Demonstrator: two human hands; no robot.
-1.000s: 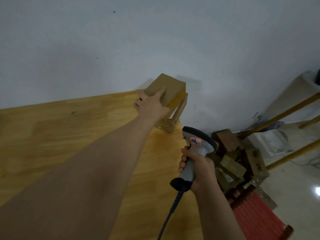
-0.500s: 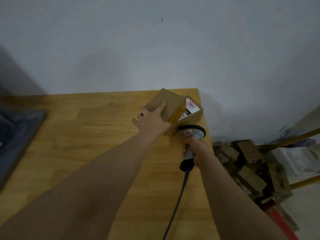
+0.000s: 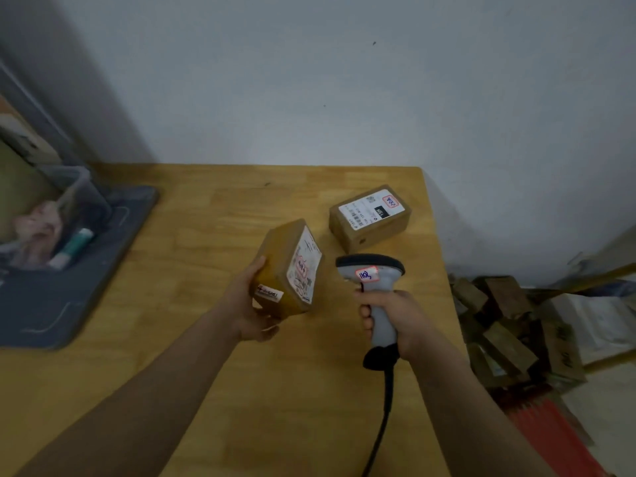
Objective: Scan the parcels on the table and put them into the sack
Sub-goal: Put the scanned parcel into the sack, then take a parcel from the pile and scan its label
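Note:
My left hand (image 3: 249, 304) holds a brown taped parcel (image 3: 287, 270) lifted off the wooden table (image 3: 192, 256), tilted so its white label faces right. My right hand (image 3: 395, 316) grips a grey barcode scanner (image 3: 373, 280) by its handle, its head close to the parcel's label side. The scanner's black cable (image 3: 380, 425) hangs down toward me. A second brown parcel (image 3: 370, 216) with a white label on top lies on the table near the far right corner.
A dark grey mat (image 3: 69, 270) covers the table's left side, with a clear plastic bin (image 3: 51, 218) of small items on it. Off the table's right edge, several brown parcels (image 3: 502, 325) lie piled in a red sack (image 3: 550, 432) on the floor.
My left hand has lifted the top parcel off the other one and drawn it toward me, tilting its label to the scanner. The scanner has pulled back a little. The view has shifted left.

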